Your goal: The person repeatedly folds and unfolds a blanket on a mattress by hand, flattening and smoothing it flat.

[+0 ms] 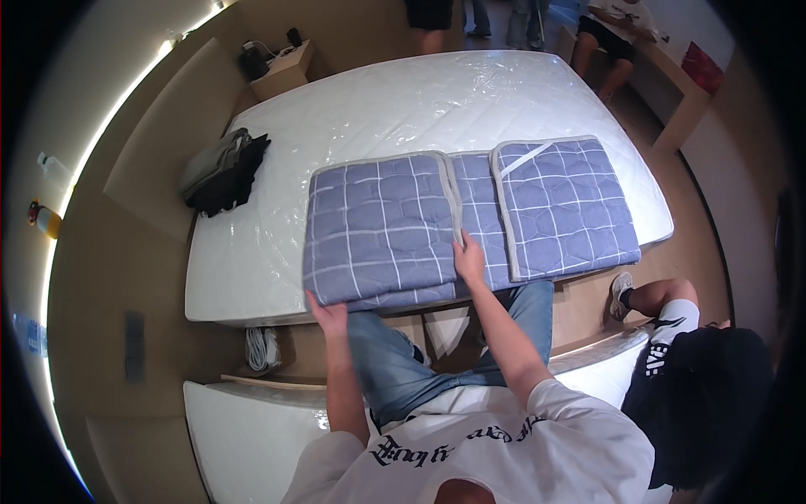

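A blue quilted mattress pad (378, 223) with a white grid pattern and grey edging lies on a plastic-wrapped white mattress (369, 109). Both its ends are folded inward, leaving a strip of the middle layer showing between the two flaps. My left hand (328, 314) is closed on the near left corner of the pad, its fingers partly tucked under. My right hand (469, 259) grips the inner grey edge of the left flap, near its front. A white elastic strap (527, 159) crosses the far left corner of the right flap.
Dark folded clothes (225, 172) lie on the mattress's left side. A second wrapped mattress (252, 428) is behind me, with a bundled white cable (262, 349) in the gap. Another person (697, 395) sits close on my right. More people (617, 38) are beyond the bed, near a nightstand (284, 71).
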{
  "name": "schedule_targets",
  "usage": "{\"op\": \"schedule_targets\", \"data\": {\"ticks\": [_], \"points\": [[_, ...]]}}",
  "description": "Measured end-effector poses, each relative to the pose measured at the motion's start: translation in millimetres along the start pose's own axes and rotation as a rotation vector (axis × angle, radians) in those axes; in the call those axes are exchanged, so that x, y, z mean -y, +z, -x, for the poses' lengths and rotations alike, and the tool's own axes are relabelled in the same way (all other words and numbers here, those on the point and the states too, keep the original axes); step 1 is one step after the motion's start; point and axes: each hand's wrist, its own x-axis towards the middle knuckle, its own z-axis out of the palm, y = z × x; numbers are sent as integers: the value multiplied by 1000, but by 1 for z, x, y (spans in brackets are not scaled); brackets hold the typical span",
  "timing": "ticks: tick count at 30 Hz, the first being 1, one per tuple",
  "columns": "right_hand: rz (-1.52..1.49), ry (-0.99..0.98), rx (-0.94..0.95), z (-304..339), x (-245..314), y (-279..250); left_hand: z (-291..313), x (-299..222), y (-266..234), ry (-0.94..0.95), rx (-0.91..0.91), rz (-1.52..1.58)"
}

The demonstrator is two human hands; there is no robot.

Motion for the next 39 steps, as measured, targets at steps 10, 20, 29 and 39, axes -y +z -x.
{"op": "schedule_targets", "data": {"ticks": [10, 20, 29, 39], "points": [[38, -74, 32, 20, 25, -28, -6, 18, -53, -16, -58, -65], [-2, -99, -107, -39, 13, 5, -12, 15, -54, -34, -70, -157], [51, -139, -201, -65, 47, 11, -6, 14, -53, -32, -114, -175], [-17, 17, 52, -142, 33, 41, -15, 21, -36, -167, -23, -114]]}}
